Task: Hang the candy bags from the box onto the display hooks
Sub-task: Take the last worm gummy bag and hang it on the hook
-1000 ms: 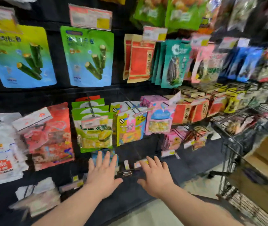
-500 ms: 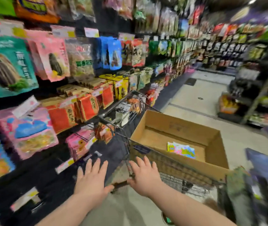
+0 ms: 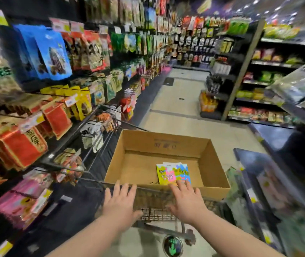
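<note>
Both my hands hover at the near wall of the box (image 3: 166, 145), empty: my left hand (image 3: 120, 200) just outside its near-left corner with fingers (image 3: 117, 188) spread wide, my right hand (image 3: 186, 199) over the near rim with fingers likewise splayed, holding nothing. Just beyond my right fingertips, flat on the box floor toward its near right, lies a small stack of candy bags (image 3: 173, 173); the rest of the box looks bare. So I judge most of the stock is already hung, and this last little stack remains. Left of the box, the display hooks (image 3: 70, 101) carry crowded packets.

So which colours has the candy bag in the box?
Yellow, pink, blue and green patches, on the candy bag; head view.
</note>
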`<action>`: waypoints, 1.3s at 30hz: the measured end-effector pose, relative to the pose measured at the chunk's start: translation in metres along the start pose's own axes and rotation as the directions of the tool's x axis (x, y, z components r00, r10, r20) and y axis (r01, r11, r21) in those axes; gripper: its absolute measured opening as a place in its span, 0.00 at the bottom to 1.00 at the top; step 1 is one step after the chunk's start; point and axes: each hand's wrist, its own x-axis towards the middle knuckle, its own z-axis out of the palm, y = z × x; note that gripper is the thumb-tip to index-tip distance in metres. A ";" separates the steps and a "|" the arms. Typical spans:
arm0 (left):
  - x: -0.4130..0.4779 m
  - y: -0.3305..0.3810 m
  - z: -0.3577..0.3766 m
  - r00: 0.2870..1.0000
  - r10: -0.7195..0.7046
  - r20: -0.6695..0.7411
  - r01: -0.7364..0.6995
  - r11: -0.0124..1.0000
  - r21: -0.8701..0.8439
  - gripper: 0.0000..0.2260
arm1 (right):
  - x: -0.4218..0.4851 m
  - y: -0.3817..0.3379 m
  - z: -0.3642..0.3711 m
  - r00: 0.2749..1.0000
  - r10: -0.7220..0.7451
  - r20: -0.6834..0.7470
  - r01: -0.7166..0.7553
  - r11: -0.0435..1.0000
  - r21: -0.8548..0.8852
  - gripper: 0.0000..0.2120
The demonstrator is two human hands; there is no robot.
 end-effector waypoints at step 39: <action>0.377 0.083 0.092 0.835 -0.018 0.550 0.073 0.994 -0.079 0.36 | 0.335 0.222 0.142 0.717 0.209 0.665 -0.465 0.854 0.232 0.30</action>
